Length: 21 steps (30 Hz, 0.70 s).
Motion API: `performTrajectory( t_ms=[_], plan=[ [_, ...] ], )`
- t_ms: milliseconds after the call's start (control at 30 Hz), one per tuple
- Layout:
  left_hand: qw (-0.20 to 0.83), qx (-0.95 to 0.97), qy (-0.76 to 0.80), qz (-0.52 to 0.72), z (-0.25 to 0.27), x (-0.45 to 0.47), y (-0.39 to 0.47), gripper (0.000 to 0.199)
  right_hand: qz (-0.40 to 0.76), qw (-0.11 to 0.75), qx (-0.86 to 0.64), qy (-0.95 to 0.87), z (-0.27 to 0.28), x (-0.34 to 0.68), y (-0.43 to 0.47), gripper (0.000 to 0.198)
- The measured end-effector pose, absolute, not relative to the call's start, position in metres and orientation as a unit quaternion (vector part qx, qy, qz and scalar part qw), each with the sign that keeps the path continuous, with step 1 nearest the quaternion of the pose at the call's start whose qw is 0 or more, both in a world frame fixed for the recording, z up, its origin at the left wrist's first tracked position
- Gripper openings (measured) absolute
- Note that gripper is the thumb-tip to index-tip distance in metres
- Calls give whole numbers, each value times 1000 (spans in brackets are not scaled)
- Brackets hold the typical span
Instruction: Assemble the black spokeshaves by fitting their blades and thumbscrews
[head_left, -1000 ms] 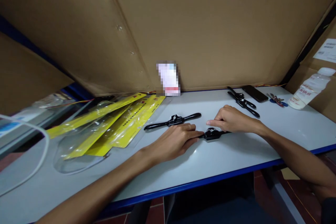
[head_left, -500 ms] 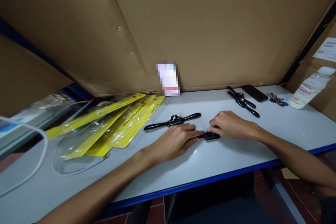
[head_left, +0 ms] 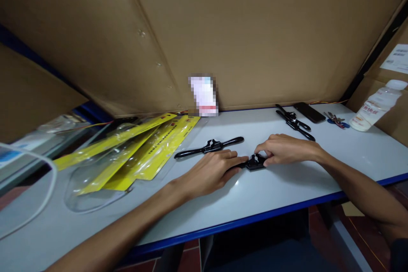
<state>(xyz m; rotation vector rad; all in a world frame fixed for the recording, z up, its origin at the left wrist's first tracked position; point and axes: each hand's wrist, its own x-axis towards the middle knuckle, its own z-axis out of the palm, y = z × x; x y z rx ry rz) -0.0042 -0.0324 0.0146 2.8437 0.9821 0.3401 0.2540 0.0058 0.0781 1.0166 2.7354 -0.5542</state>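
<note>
A black spokeshave (head_left: 256,162) lies on the table between my hands, its silvery cap and screws showing. My left hand (head_left: 219,165) is closed around its left handle, which the fingers mostly hide. At the body's right end, my right hand (head_left: 280,149) grips the spokeshave with thumb and index finger, and its right handle is hidden behind that hand. Just beyond my left hand rests a second spokeshave (head_left: 212,146), its two handles pointing left and right.
Two more black spokeshaves (head_left: 295,123) lie at the back right, near a dark phone (head_left: 309,112), keys (head_left: 336,120) and a white-capped bottle (head_left: 378,106). Several yellow-carded plastic packages (head_left: 153,148) are heaped at left. A blurred upright screen (head_left: 205,95) leans against the cardboard wall (head_left: 255,29).
My right hand has shifted slightly right and its finger has lifted off the middle of the spokeshave, uncovering the silvery cap and screws. My left hand stays in place.
</note>
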Motion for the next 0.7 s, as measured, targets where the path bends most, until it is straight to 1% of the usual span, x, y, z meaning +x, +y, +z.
performTrajectory(
  t_ms=[167,333,533,600,700],
  plan=[
    [62,940,321,99,14,-5,-31,40,-174,92,334,922,75,254,6,40],
    [65,940,316,108,14,-6,-31,40,-167,74,332,926,73,254,8,30],
    [60,941,309,124,12,-7,-30,40,-192,95,349,912,76,255,8,40],
    [56,942,307,122,11,-7,-30,40,-191,87,360,909,78,255,7,43],
    [55,942,309,116,10,-8,-29,39,-169,56,356,917,77,255,8,38]
  ],
)
